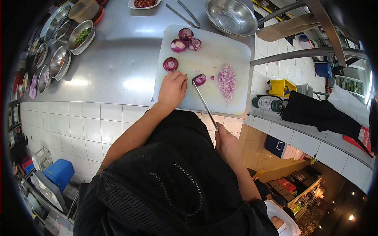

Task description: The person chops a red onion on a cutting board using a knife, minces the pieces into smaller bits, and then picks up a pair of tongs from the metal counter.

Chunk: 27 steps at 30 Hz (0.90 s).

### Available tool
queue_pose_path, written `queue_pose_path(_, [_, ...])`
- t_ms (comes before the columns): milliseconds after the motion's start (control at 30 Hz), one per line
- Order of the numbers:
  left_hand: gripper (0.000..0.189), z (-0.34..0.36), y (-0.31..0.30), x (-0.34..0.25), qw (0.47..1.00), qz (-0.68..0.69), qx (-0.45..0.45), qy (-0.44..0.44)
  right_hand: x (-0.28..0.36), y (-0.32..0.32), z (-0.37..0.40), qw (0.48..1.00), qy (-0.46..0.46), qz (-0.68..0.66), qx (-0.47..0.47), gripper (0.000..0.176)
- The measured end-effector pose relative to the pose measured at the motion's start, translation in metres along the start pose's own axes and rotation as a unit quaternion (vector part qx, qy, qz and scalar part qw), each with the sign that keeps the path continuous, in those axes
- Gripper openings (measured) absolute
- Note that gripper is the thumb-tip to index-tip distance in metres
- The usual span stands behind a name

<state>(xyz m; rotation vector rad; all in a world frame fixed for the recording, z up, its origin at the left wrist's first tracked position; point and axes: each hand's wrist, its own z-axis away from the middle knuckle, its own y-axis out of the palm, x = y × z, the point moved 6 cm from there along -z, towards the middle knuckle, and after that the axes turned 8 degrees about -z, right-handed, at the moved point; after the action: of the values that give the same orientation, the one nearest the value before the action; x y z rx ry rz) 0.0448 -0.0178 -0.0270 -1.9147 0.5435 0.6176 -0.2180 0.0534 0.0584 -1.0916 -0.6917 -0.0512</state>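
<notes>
My right hand (227, 143) is wrapped round the handle of a knife (204, 104). The blade slants up over the near edge of a white cutting board (204, 47), its tip at a small purple onion piece (200, 80). My left hand (172, 89) is over the board's left side with its fingers curled together; whatever they may hold is hidden. Just beyond its knuckles sits a peeled red onion (170, 64). Farther back are several red onions (186, 34) in a cluster. A pile of finely chopped onion (226, 82) lies on the right side.
A metal colander (231, 16) stands behind the board at right. Tongs (182, 15) and a white dish of reddish food (145, 3) are at the back. Metal bowls (60, 63) line the table's left side. A metal rail (307, 54) runs at right.
</notes>
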Motion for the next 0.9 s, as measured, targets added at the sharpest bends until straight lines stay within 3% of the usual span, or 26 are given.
queue_pose_path(200, [0.013, 0.000, 0.002, -0.001, 1.000, 0.000, -0.009, 0.010, 0.015, -0.014, 0.000, 0.998, -0.026, -0.041, -0.046, 0.031])
queue_pose_path(367, [0.014, -0.002, 0.003, 0.000, 1.000, -0.001, -0.003, -0.001, -0.007, 0.006, -0.006, 0.999, 0.028, 0.022, 0.023, 0.031])
queue_pose_path(900, [0.013, -0.001, 0.002, 0.002, 1.000, -0.010, 0.008, -0.002, 0.016, -0.016, -0.005, 0.998, -0.041, -0.039, -0.035, 0.032])
